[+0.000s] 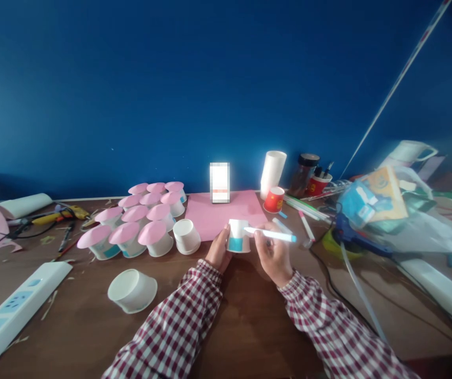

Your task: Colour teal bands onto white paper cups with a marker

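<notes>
My left hand [218, 249] grips a small upturned white paper cup [238, 236] with a blue band coloured round its lower part. My right hand [273, 253] holds a blue-capped marker [270, 234], its tip against the cup's right side. Both hands are above the brown table [226, 326], just in front of a pink paper sheet [226, 210]. Both sleeves are red and white check.
Several upturned cups with pink paper discs [139, 223] stand at left. Two plain upturned cups [187, 236] [132, 290] sit nearby. A power strip [10, 310] lies at far left. A red cup [274, 199], white roll [273, 171], jar [303, 173], markers and a cluttered plastic bag [387, 210] are at right.
</notes>
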`<state>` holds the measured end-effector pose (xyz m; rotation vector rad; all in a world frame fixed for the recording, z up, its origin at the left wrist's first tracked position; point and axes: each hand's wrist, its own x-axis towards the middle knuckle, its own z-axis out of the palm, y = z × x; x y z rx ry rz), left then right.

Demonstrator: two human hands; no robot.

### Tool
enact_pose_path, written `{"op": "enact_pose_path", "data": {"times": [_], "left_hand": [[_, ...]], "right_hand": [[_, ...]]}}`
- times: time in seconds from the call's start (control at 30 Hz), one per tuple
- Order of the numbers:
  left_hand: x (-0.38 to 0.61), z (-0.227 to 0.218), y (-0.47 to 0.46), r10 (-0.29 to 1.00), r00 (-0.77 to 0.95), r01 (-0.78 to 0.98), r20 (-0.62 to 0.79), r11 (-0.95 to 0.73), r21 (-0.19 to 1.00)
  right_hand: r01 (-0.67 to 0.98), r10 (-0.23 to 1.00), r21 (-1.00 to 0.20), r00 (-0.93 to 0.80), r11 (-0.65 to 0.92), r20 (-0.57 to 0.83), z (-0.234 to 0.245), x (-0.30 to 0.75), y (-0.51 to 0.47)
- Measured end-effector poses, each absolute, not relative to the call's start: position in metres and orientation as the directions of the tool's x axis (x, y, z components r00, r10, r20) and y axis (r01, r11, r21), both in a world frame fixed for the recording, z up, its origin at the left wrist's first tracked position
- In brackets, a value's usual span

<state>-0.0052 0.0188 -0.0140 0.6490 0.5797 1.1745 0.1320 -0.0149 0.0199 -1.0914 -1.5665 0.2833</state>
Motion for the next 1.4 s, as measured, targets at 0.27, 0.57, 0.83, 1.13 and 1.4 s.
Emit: {"op": "enact_pose_path", "data": {"times": [0.27,0.57,0.83,1.13,1.4], "left_hand": [[-0.0057,-0.0127,0.0177,0.955,0.285,-0.644,-0.085,0.256,0.721],[-0.0058,-0.0138,0.0188,0.958,0.274,-0.638,-0.086,0.248,0.729],[-0.0054,-0.0117,0.0177,0.956,0.28,-0.645,-0.089,0.256,0.72],[-0.0058,-0.0127,0.018,0.956,0.285,-0.645,-0.077,0.25,0.723],[-0.0058,-0.0106,0.0174,0.959,0.27,-0.655,-0.087,0.249,0.714]], "right_hand": [[0.457,0.771,-0.71,0.08,0.535,0.632,0.0165,0.1322,-0.0143],[0.481,0.766,-0.695,0.072,0.535,0.639,0.0185,0.132,-0.014],[0.481,0.771,-0.697,0.066,0.532,0.634,0.0194,0.1319,-0.0145],[0.446,0.787,-0.72,0.054,0.532,0.615,0.0154,0.1324,-0.0137],[0.45,0.79,-0.716,0.037,0.534,0.613,0.0162,0.1327,-0.0152]]}}
